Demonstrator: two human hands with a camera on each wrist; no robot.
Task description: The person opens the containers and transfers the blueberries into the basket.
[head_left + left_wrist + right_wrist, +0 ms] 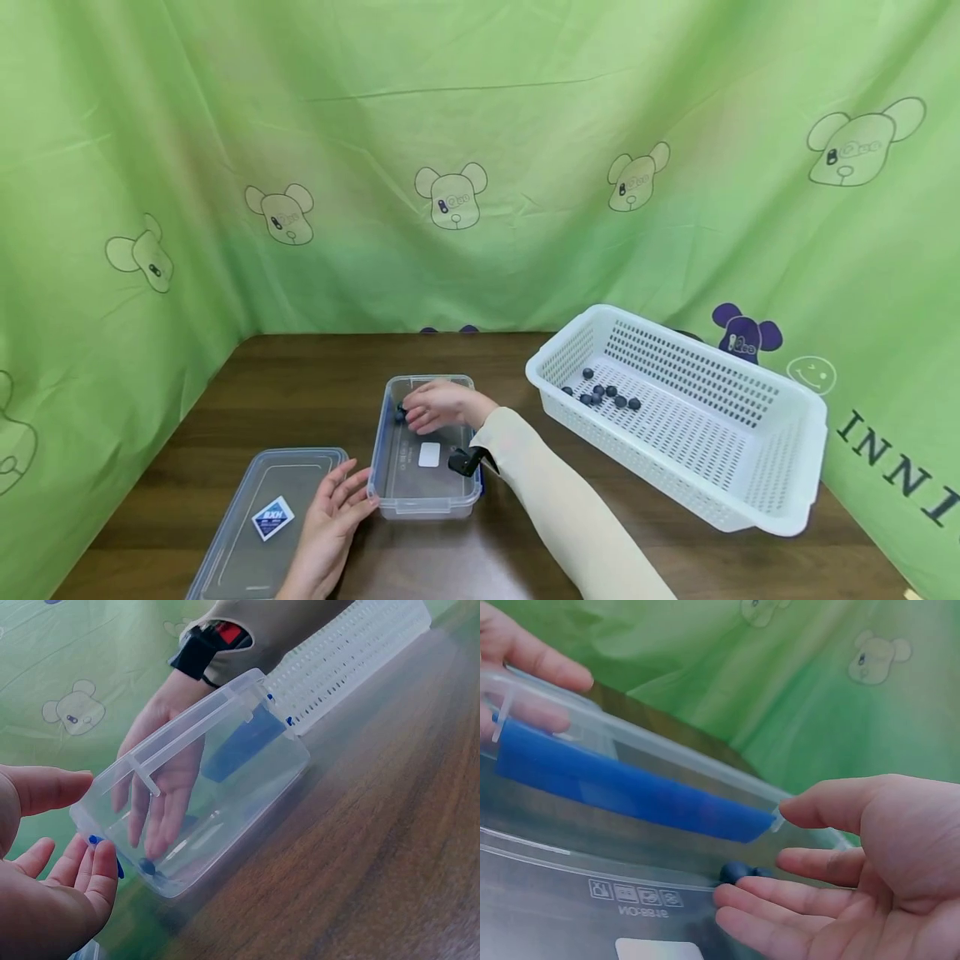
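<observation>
A clear plastic food box [423,505] with blue side clips stands at the middle of the table. My right hand [438,406] is down inside it, palm low and fingers loosely extended. In the right wrist view, dark blueberries [736,872] lie on the box floor right by its fingertips, with none held between the fingers. Beside the box's near left corner is my left hand [335,518], its fingers loosely bent around the corner without a grip. Whether its fingertips touch the wall is hard to tell.
A white perforated basket [630,437] stands to the right, with several blueberries [611,391] at its left end. At the left front, partly under my left hand, lies a clear lid [247,500] with a blue-and-white sticker. A green printed curtain [525,258] hangs behind the table.
</observation>
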